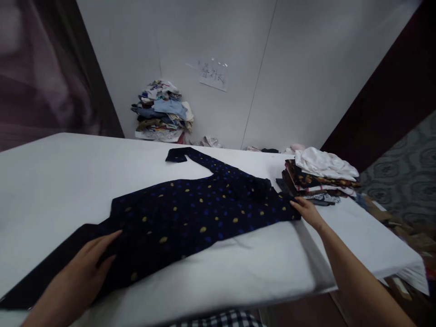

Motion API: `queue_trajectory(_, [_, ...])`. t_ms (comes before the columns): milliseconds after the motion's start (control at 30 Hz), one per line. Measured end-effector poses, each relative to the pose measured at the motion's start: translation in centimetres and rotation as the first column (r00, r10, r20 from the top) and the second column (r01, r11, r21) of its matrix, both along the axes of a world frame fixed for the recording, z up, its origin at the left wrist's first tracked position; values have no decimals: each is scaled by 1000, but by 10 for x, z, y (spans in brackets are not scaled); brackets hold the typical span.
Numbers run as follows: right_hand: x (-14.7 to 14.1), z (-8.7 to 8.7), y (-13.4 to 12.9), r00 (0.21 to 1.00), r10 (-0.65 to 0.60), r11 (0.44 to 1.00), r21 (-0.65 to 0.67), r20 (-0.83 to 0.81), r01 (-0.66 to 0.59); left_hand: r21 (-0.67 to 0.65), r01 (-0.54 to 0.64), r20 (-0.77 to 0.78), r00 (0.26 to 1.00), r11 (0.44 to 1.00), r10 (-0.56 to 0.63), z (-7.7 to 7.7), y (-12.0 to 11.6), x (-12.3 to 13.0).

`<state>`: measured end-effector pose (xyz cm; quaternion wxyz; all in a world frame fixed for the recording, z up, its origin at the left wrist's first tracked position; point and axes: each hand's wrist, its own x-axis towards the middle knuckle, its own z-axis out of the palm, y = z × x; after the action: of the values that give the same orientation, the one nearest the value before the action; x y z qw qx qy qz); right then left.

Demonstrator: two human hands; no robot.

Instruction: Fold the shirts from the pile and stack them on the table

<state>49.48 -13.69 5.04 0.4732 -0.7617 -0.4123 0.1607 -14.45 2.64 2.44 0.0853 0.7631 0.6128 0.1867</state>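
Note:
A dark navy shirt with yellow and blue spots lies spread across the white table. One of its long sleeves stretches toward the back left, its end bent over. At the lower left the dark cloth runs on as a plain black strip. My left hand rests on the shirt's near left part, fingers stretched out and thumb apart. At the shirt's right end, my right hand pinches the cloth edge between thumb and fingers.
Beside my right hand stands a stack of folded clothes, a white piece on top. A taller clothes pile rises behind the table's far edge against the wall. A handwritten sheet hangs there. Boxes lie beyond the table's right side.

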Motion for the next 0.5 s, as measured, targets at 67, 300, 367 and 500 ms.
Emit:
queue_trajectory(67, [0, -9, -18, 999, -27, 992, -120, 31, 31, -87, -4, 56, 998, 996, 9, 7, -14, 6])
queue_trajectory(300, [-3, -20, -17, 983, -159, 960, -219, 91, 176, -309, -181, 76, 974, 934, 214, 44, -27, 25])
queue_trajectory(367, [-2, -20, -9, 980, -169, 948, -256, 104, 191, -307, -157, 119, 972, 939, 201, 55, -26, 29])
queue_trajectory(500, [-4, -21, -1, 977, -202, 970, -123, 73, 209, -76, -197, 245, 947, 977, 210, 73, -21, 31])
